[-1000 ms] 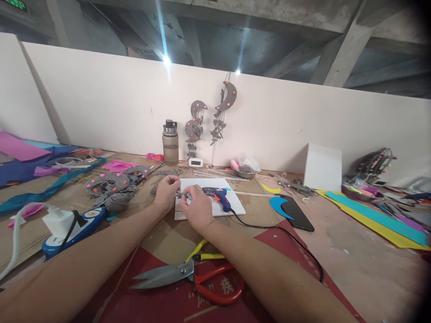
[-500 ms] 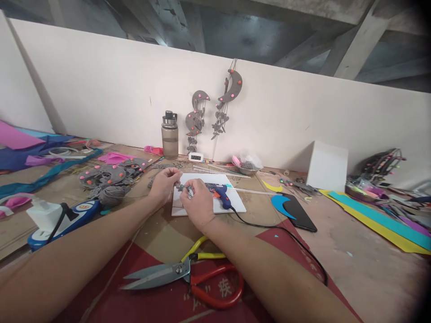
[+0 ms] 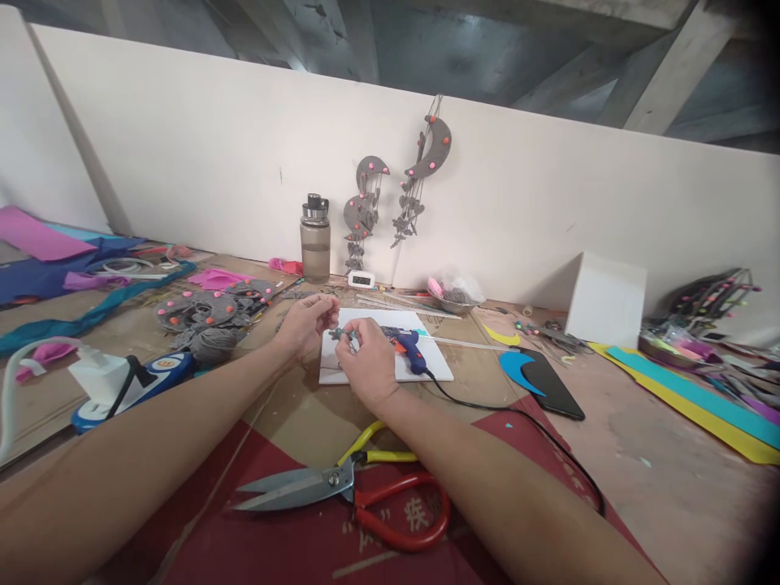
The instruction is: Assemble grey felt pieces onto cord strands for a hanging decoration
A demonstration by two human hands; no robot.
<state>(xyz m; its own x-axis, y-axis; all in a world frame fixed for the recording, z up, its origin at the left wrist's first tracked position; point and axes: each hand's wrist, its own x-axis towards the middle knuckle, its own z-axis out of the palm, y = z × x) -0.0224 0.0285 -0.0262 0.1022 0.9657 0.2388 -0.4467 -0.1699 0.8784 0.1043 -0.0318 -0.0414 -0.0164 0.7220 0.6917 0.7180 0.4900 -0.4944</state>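
Observation:
My right hand (image 3: 369, 364) pinches a small grey-green piece (image 3: 341, 333) above a white board (image 3: 435, 367). The piece's exact shape is too small to make out. My left hand (image 3: 309, 325) is just to the left, fingertips pressed together; whether a thread or anything else is in them I cannot tell. Just right of my right hand, a blue hot glue gun (image 3: 415, 355) with an orange trigger lies on the board, its black cord running to the right. Large shears (image 3: 334, 479) with one yellow and one red handle lie beneath my forearms.
Grey crescent hangings (image 3: 434, 150) with pink and orange dots hang on the white wall. A water bottle (image 3: 315, 244) and a small clock (image 3: 361, 279) stand before it. Grey yarn (image 3: 213, 344) and a power strip (image 3: 164, 370) lie left; a blue crescent (image 3: 517, 370) overlaps a black phone (image 3: 557, 390) right.
My left hand has drawn slightly away from the small piece, which stays in my right fingers. The whole view has shifted a little, so things appear farther right.

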